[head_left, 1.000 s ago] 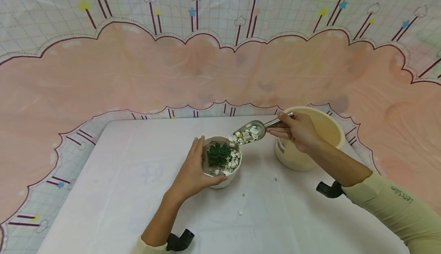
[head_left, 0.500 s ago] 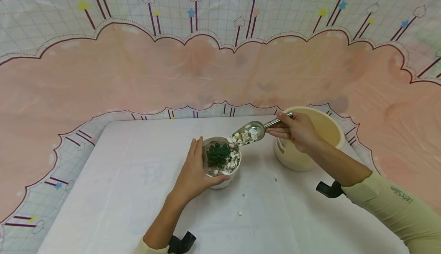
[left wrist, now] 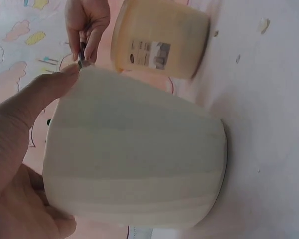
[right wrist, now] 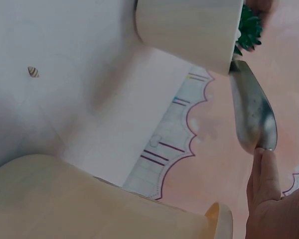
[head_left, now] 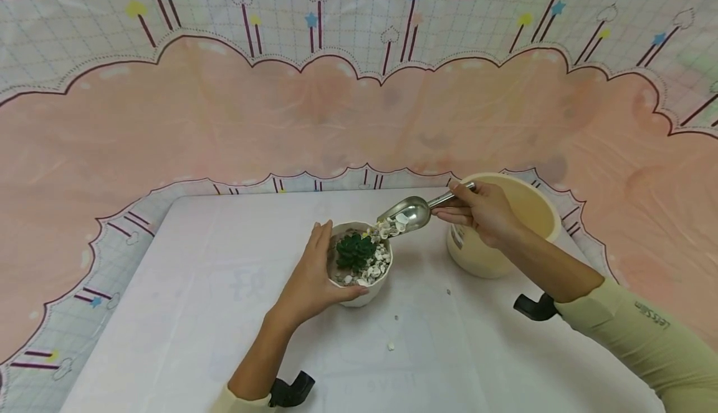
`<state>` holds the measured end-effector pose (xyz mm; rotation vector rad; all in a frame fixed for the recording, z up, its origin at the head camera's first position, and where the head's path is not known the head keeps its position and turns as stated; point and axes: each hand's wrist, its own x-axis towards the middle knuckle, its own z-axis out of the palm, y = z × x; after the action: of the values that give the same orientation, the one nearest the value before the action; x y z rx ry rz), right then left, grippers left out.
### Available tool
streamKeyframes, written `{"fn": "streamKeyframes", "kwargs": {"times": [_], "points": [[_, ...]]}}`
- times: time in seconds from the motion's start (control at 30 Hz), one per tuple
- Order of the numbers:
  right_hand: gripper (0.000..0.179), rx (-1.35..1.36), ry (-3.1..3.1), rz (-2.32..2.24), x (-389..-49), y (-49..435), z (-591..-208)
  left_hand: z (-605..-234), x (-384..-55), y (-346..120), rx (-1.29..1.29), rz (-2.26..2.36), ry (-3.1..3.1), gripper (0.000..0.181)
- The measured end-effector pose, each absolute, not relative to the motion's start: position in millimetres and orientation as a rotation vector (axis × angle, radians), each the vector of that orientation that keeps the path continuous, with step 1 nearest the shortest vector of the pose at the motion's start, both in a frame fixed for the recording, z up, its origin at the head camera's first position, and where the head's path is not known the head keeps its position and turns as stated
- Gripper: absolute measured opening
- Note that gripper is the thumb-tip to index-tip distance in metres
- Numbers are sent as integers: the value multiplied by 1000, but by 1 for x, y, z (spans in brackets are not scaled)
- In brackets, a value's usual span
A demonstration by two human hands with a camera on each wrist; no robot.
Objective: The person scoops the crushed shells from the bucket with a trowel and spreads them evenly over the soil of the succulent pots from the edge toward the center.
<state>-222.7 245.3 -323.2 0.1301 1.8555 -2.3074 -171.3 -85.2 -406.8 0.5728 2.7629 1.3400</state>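
Note:
My left hand [head_left: 311,285] grips a white faceted flower pot [head_left: 364,298] round its rim, thumb at the near side and fingers on the far left. A green succulent [head_left: 356,251] stands in the pot, with white pebbles or shell bits [head_left: 377,270] covering the right part of the soil. My right hand [head_left: 487,215] holds a metal scoop [head_left: 416,212] by its handle. The scoop tilts down to the left, its lip at the pot's right rim, and white pieces lie at its mouth. In the right wrist view, the scoop's underside [right wrist: 254,109] shows.
A cream bucket [head_left: 479,260] stands on the right, beneath my right forearm and hand; its inside bottom is hidden. A few small bits, one a white piece [head_left: 391,346], lie on the white table [head_left: 224,313]. A patterned cloth [head_left: 314,114] hangs behind.
White pieces have slid from the scoop's bowl toward its lip and into the pot, leaving much of the bowl bare. Both hands stay almost in place.

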Motion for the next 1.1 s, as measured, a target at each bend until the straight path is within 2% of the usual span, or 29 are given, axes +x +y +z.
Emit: {"fn": "streamKeyframes", "kwargs": {"times": [0.27,0.7,1.1], "points": [[27,123,1846,-2315,-223,246,-325,-410,-163,-76,503,1286,2899,138],[25,115,1858,-2314,-222,246,-327,-409,-172,-86,643,1367,2703,131],[28,111,1882,-2298,-221,243,-326,-410,-156,-69,507,1311,2898,136]]}}
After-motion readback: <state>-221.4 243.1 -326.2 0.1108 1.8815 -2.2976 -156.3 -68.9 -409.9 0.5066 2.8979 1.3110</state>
